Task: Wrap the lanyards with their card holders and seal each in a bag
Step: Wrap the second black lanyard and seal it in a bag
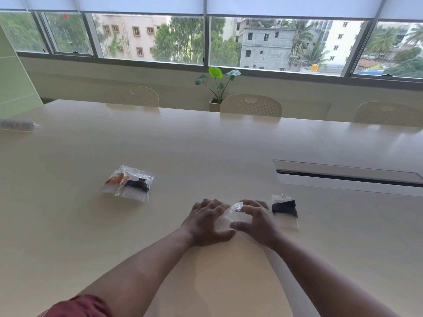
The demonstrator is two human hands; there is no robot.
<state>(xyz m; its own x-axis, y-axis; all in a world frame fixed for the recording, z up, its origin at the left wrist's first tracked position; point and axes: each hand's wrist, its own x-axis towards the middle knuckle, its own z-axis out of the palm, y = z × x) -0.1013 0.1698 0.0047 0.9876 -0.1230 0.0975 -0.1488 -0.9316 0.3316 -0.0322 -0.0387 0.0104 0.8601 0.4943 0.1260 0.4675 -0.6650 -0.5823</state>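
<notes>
A small clear plastic bag [231,217] lies on the cream table [206,145] between my two hands. My left hand [207,221] rests on its left side with the fingers spread. My right hand [257,221] pinches the bag between thumb and fingers, and one corner of it sticks up. Just right of my right hand lies a card holder with a black lanyard wrapped round it [285,210], loose on the table. Far to the left lie two sealed bags [128,183], one with an orange lanyard, one with a black lanyard.
A long cable slot [348,173] is cut into the table at the right. Three perforated chairs [251,105] stand along the far edge, with a potted plant [217,88] behind them. A small blurred object [17,125] lies at the far left.
</notes>
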